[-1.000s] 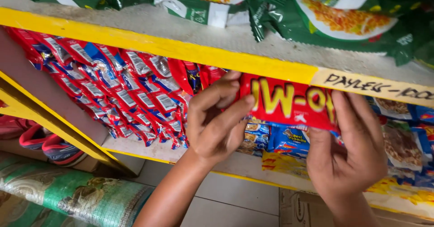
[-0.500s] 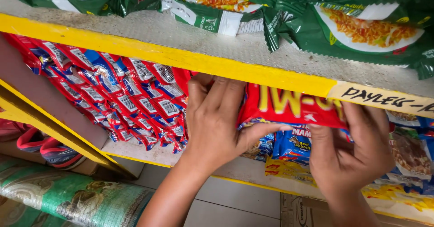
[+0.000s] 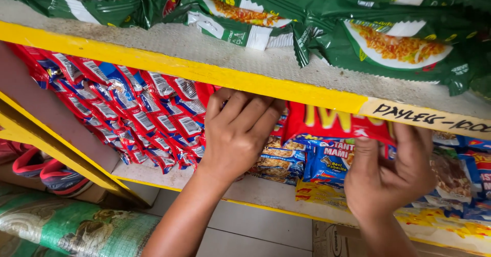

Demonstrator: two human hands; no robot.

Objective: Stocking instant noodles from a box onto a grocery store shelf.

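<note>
Left hand (image 3: 240,134) reaches palm-forward into a shop shelf, its fingers spread flat against a large red snack packet (image 3: 337,124) with yellow lettering; the hand presses on the packet rather than closing around it. Right hand (image 3: 391,177) grips the same red packet at its lower right edge, fingers and thumb pinched on the wrapper. That packet sits just under the yellow front edge of the upper shelf (image 3: 204,70), in front of blue and yellow noodle packets (image 3: 327,162) stacked on the lower shelf. To the left of the hands, a dense row of red sachets (image 3: 128,113) stands slanted on that lower shelf. Above, green noodle packets (image 3: 388,37) lie across the upper shelf. At lower left, a green patterned roll (image 3: 71,229) rests near the floor.
</note>
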